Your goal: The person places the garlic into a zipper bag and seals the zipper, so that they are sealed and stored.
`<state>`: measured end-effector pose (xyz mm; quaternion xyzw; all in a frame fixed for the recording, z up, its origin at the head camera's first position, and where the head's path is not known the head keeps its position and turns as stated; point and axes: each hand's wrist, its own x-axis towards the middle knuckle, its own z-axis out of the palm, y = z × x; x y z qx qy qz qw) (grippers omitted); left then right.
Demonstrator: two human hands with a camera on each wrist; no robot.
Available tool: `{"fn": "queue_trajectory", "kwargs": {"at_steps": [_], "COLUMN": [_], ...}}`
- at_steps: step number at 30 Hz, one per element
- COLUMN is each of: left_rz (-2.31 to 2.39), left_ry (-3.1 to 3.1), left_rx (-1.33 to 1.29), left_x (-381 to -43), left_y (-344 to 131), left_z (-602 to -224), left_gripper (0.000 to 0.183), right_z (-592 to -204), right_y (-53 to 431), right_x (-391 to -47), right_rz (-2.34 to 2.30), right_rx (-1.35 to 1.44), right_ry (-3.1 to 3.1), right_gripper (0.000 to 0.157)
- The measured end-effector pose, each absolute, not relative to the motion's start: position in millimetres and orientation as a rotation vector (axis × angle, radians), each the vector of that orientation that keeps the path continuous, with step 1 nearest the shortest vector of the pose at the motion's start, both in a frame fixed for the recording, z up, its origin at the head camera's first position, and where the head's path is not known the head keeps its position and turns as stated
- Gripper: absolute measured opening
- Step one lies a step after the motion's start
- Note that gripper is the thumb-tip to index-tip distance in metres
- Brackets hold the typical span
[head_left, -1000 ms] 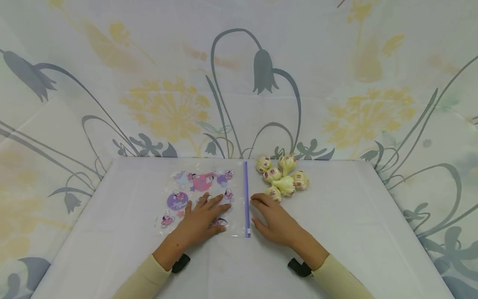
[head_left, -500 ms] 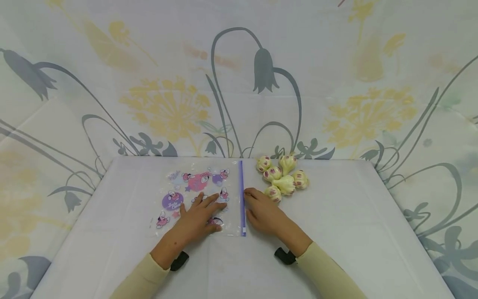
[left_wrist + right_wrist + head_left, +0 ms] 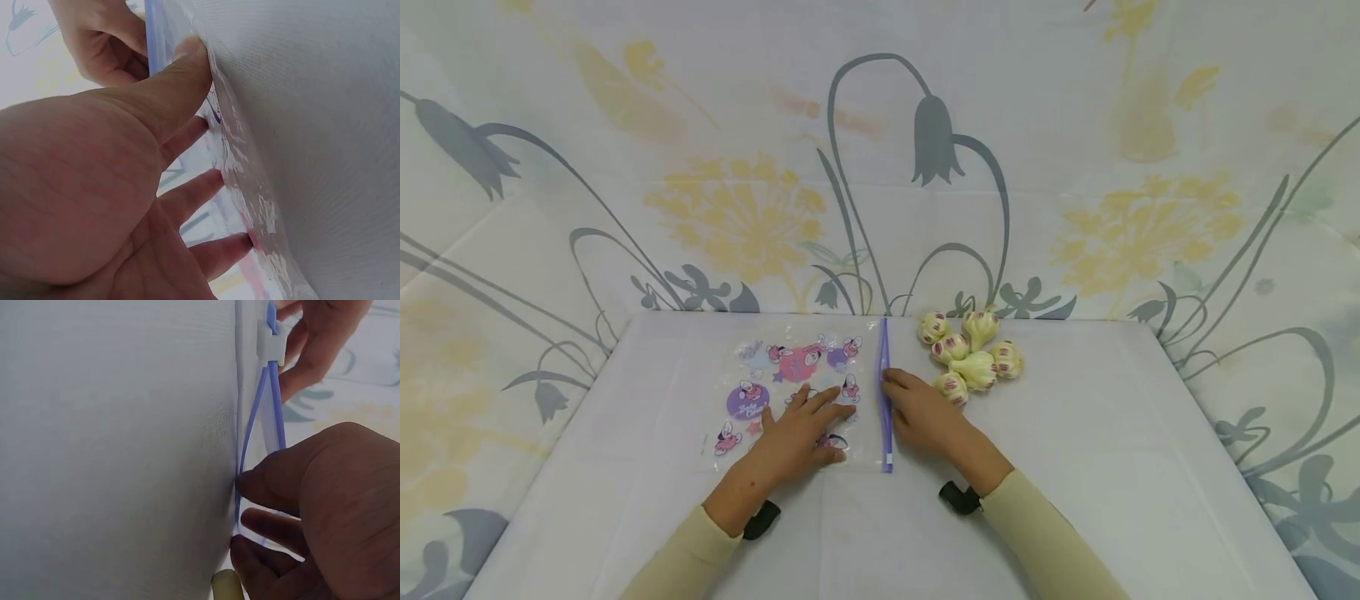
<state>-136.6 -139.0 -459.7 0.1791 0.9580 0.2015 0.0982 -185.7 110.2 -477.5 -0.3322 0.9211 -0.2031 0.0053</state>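
A clear zip bag point(image 3: 747, 401) with pink and purple cartoon prints lies flat on the white table. My left hand point(image 3: 797, 437) rests on it, fingers spread and straight, pressing it down. At the bag's right edge, my right hand point(image 3: 928, 417) holds the purple zip strip point(image 3: 887, 437) with curled fingers and thumb. In the right wrist view, the two halves of the strip part from the white slider point(image 3: 272, 345) and leave a gap at the mouth. Part of the upper half is hidden behind my hand. Several garlic bulbs point(image 3: 976, 371) lie just beyond my right hand.
The white tabletop point(image 3: 1090, 433) extends to both sides of the bag and bulbs. A flower-printed cloth point(image 3: 880, 167) stands at the back and sides. A pale yellowish tip point(image 3: 226, 586) shows beside my right fingers in the right wrist view.
The bag has slid slightly left under my left hand. My right hand has moved left onto the zip strip, whose halves have spread apart. The garlic bulbs have stayed in place.
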Motion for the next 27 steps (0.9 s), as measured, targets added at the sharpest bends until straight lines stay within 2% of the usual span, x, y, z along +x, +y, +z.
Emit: {"fn": "queue_trajectory", "kwargs": {"at_steps": [9,22,27], "left_rz": [0.552,0.494,0.493], "left_ry": [2.838,2.841,2.851], "left_rx": [0.573,0.683,0.807], "left_x": [-140.2,-142.8,-144.7], "left_y": [-144.0,-147.9,-145.3], "left_z": [-461.3,-462.2,-463.0], "left_gripper": [0.064,0.064,0.062], "right_z": [-477.6,-479.2,-479.4], "right_y": [108.6,109.6,109.2], "right_x": [-191.5,-189.3,-190.5], "right_rz": [-0.568,-0.485,-0.501], "right_rx": [-1.133,-1.104,-1.071], "right_ry": [2.911,2.904,2.897], "right_gripper": [0.036,0.039,0.039]}}
